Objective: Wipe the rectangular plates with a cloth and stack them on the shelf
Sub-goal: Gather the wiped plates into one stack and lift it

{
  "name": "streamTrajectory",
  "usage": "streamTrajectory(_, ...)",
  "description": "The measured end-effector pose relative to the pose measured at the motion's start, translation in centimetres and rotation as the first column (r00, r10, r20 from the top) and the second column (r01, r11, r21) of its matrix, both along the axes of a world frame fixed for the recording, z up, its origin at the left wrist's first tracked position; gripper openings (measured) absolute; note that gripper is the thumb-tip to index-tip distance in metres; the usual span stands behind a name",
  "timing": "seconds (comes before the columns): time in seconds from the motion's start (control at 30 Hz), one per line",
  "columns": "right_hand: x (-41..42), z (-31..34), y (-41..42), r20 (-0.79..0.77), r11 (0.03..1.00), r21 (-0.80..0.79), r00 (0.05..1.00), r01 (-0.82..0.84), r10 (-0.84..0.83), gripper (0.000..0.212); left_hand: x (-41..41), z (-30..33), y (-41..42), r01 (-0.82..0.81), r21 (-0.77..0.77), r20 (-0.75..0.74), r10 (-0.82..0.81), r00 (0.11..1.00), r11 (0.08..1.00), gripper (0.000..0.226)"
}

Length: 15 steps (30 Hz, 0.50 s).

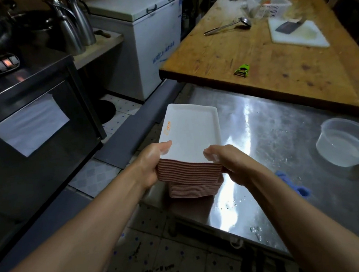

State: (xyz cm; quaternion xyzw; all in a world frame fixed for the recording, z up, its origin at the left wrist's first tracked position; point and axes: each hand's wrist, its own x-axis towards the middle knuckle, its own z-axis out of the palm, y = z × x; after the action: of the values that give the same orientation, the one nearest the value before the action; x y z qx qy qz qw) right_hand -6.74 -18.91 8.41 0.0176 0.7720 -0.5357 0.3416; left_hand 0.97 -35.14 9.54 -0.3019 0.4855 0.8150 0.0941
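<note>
Plates [192, 132], white inside with reddish-brown undersides, are held as a thick stack in both hands at the near left corner of the steel counter [284, 129]. The left hand [153, 165] grips the stack's left near corner, thumb on the top plate's rim and fingers curled beneath. The right hand [226, 164] grips the right near corner the same way. A second stack [194, 188] sits directly below on the counter; whether the held stack touches it cannot be told.

Progress, as a judgement: the cloth [292, 181], blue, lies on the counter to the right, partly hidden behind the right forearm and held by neither hand, so no wiping is in hand at this moment. Water droplets show on the counter and a clear tub [352, 142] of water stands at the right. No shelf holding plates is in view, so shelving appears to remain, at least for both stacks. Whether these plates are already wiped cannot be told.

Markings: an orange printed mark [167, 128] runs along the top plate's left rim, too small to read. Blue lettering on the white freezer [157, 56] at the far left is not legible.
</note>
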Motion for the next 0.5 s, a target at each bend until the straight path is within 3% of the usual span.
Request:
streamTrajectory(0.03,0.4,0.0,-0.2,0.014,1.0,-0.005,1.0,0.001,-0.001,0.009,0.2,0.0,-0.3,0.007,-0.011,0.005,-0.007,1.0,1.0,0.027)
streamTrajectory(0.37,1.8,-1.1,-0.3,-0.012,0.999,0.036,1.0,0.028,-0.028,0.008,1.3,-0.9,-0.7,0.076,-0.091,-0.008,-0.077,0.997,0.993,0.028)
streamTrajectory(0.5,1.4,-0.7,0.1,0.055,0.996,-0.085,0.998,-0.001,0.005,0.009,1.1,-0.6,-0.8,0.091,-0.129,0.014,-0.09,0.996,0.987,0.021)
